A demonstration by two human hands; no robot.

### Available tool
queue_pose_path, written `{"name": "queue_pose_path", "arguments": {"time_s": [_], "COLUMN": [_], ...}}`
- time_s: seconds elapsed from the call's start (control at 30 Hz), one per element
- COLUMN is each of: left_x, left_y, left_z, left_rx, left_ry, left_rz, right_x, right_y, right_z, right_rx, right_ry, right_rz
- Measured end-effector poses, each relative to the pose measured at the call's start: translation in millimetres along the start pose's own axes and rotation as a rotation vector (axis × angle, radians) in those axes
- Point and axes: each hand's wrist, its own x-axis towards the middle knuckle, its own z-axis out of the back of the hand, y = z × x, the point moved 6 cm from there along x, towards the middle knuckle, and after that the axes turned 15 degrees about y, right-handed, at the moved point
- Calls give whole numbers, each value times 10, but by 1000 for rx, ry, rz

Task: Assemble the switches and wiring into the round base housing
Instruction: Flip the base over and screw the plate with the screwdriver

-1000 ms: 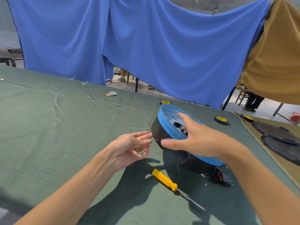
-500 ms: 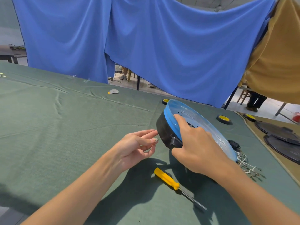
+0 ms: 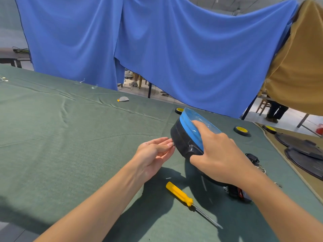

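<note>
The round base housing (image 3: 183, 138), black with a blue plate on top, stands tilted on its edge on the green cloth. My right hand (image 3: 220, 152) grips its rim from the near side. My left hand (image 3: 153, 154) is at the housing's left wall, with a tiny metal part (image 3: 173, 145) pinched between its fingertips and touching the wall. A black switch with white wires (image 3: 253, 158) lies behind my right wrist. A black and red part (image 3: 236, 192) lies under my right forearm.
A yellow-handled screwdriver (image 3: 181, 195) lies in front of the housing. Yellow and black wheels (image 3: 242, 131) (image 3: 179, 110) sit behind it. Dark round covers (image 3: 304, 149) rest on the tan cloth at right. A small grey piece (image 3: 123, 99) lies far back.
My right hand has turned the housing up on edge and shifted to grip its near rim. My left hand has moved right until its fingertips reach the housing's wall.
</note>
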Motion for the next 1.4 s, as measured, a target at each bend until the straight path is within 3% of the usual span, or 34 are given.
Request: {"name": "queue_pose_path", "arguments": {"time_s": [0.63, 1.13, 1.4], "left_x": [-101, -126, -88], "left_y": [152, 99, 155], "left_z": [131, 156, 226], "left_rx": [-113, 25, -20], "left_ry": [-234, -143, -234], "left_rz": [38, 32, -17], "right_x": [73, 87, 67], "right_y": [104, 164, 230], "right_z": [-277, -300, -347], "right_rx": [-44, -102, -141], "right_ry": [-6, -60, -60], "right_rz": [45, 59, 77]}}
